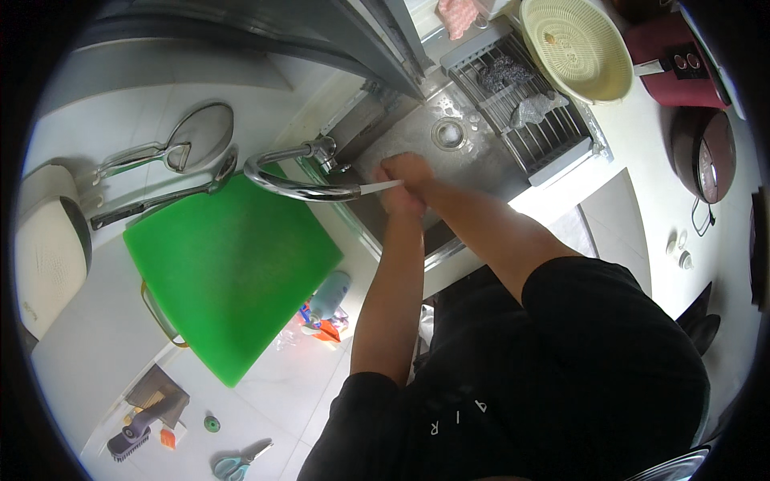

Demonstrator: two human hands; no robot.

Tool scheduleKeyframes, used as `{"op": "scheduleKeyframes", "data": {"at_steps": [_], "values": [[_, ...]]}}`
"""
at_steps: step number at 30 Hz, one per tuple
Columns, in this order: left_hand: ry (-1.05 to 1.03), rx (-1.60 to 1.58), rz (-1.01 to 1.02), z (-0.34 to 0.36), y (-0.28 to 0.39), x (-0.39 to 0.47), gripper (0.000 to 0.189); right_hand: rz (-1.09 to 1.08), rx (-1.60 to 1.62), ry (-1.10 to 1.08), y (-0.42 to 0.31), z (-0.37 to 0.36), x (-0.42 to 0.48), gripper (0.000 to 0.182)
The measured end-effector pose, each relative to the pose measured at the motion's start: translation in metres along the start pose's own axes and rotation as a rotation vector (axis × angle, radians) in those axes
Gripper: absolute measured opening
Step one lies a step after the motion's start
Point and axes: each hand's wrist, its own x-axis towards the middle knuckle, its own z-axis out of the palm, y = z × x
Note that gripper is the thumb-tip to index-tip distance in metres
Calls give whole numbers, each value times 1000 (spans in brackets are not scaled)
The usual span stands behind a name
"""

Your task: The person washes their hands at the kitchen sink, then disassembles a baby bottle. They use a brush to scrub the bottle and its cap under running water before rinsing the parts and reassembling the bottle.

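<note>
Above the steel sink basin [475,159], my right hand [412,168] and my left hand [404,201] are pressed together, blurred. Water [380,187] streams onto them from the curved chrome faucet [307,189], which reaches in from the left. My right hand lies over part of my left, so most of the fingers are hidden. I see no object between them. The drain [449,133] shows just beyond my hands, with foamy wet patches around it.
A roll-up rack [523,108] with two scrubbing pads spans the sink's right. Beside it stands a cream colander [577,51]. A green cutting board [234,270] lies left of the faucet, near a bottle [331,294]. Scissors [236,466] lie lower left.
</note>
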Motion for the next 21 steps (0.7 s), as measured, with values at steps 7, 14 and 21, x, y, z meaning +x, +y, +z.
{"op": "scheduleKeyframes", "data": {"at_steps": [7, 14, 21], "values": [[47, 131, 23, -20, 24, 36, 34, -38, -288, -210, -3, 20, 7, 56], [-118, 783, 236, -5, 27, 77, 19, 836, 1102, -163, -60, -26, -31, 58], [-669, 921, 114, 19, 29, 55, 38, 886, 1692, -149, -80, -56, -42, 61]]}}
